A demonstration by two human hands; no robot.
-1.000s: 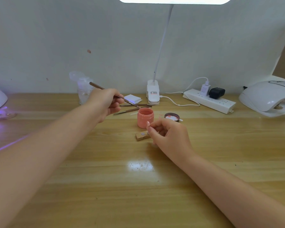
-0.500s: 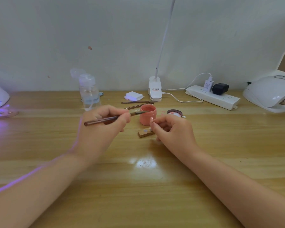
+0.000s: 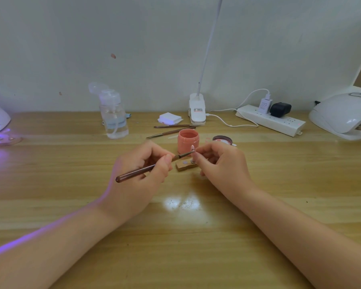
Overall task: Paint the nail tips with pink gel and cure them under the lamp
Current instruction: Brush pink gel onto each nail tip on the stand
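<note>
Fingers (image 3: 167,161) pinching brush (image 3: 138,172), tip (image 3: 192,147) w/ R.

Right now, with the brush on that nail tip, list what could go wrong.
1. The open pink gel jar stands right behind the left hand and its brush; a backward flick could tip it.
2. The right hand pinches the small nail tip near the brush end; gel may smear onto the fingers.
</note>
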